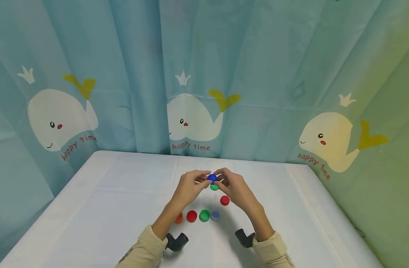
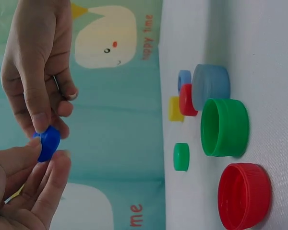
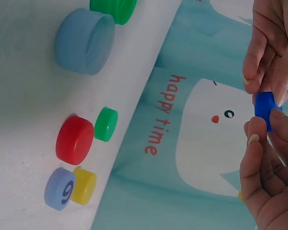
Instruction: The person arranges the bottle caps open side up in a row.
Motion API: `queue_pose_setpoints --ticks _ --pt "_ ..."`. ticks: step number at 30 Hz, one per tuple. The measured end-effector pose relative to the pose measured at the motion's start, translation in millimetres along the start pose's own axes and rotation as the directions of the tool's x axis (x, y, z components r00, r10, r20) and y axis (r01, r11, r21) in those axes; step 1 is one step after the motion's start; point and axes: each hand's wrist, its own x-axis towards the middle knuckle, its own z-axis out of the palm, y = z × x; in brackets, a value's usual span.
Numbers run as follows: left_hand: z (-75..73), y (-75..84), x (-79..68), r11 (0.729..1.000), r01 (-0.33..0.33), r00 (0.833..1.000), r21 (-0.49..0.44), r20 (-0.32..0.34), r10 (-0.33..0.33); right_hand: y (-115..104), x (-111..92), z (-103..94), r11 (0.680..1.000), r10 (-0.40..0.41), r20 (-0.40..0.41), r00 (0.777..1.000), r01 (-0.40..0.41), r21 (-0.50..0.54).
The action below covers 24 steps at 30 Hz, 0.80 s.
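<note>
Left hand (image 1: 190, 187) and right hand (image 1: 237, 189) both pinch the blue cap (image 1: 212, 178) between them, held higher than the other caps (image 1: 192, 216) on the table (image 1: 107, 197), and a light, even grip at its edges, with neither hand pulling against the other, should keep it steady.

In head view, the left forearm (image 1: 165, 220) angles toward one o'clock, the right forearm (image 1: 260, 222) toward eleven; left hand (image 1: 188, 187) and right hand (image 1: 237, 187) face each other, both pinching.
</note>
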Motion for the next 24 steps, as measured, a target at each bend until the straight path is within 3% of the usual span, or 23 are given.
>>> queue_pose_setpoints --ticks 9,18,24 --pt "-0.8 0.5 -4.2 1.000 0.004 1.000 -0.008 0.017 -0.004 -7 -2 -3.7 0.999 0.015 -0.001 1.000 -0.015 -0.029" --pt "0.6 0.1 -3.9 0.999 -0.037 0.999 -0.019 0.026 0.038 -7 -3 -11.3 0.999 -0.041 0.004 0.999 0.042 -0.013" --pt "2.4 -0.6 -4.1 0.999 -0.040 0.998 -0.007 0.041 0.040 -6 -6 -13.2 1.000 -0.007 0.015 1.000 0.007 -0.018"
